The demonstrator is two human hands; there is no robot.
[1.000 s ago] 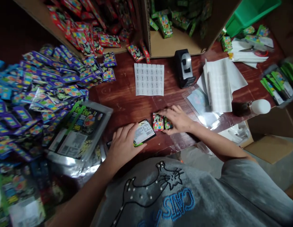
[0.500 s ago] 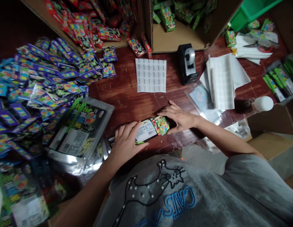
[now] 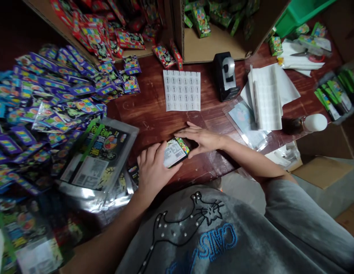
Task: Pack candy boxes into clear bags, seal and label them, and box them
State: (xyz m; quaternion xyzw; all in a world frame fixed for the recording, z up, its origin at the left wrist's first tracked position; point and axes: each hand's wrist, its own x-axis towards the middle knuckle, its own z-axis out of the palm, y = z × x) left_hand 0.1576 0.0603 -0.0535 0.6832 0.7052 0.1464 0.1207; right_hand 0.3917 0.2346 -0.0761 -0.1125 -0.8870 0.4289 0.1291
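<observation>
A black printed packet point(image 3: 175, 152) with a white label lies near the table's front edge, between my hands. My left hand point(image 3: 154, 167) grips its left part, fingers over the top and thumb along the near side. Curved around the right end is my right hand point(image 3: 198, 139), with its fingers at the far edge and its thumb at the near corner. A strip of colourful green small boxes point(image 3: 183, 145) shows at that end, mostly hidden. Left of my left hand rests a stack of flat clear bags point(image 3: 114, 167) with black printed fronts.
Purple and blue candy packets point(image 3: 59, 83) are heaped at left. Cardboard boxes at the back hold red packets point(image 3: 99, 38) and green boxes point(image 3: 201, 21). Around the middle lie a sticker sheet point(image 3: 182, 91), a tape dispenser point(image 3: 226, 78), papers point(image 3: 265, 99) and a white-capped bottle point(image 3: 315, 123).
My right hand has moved left against the packet. The green and red small boxes that stuck out at its right end are now mostly out of sight. My left hand has stayed nearly in place.
</observation>
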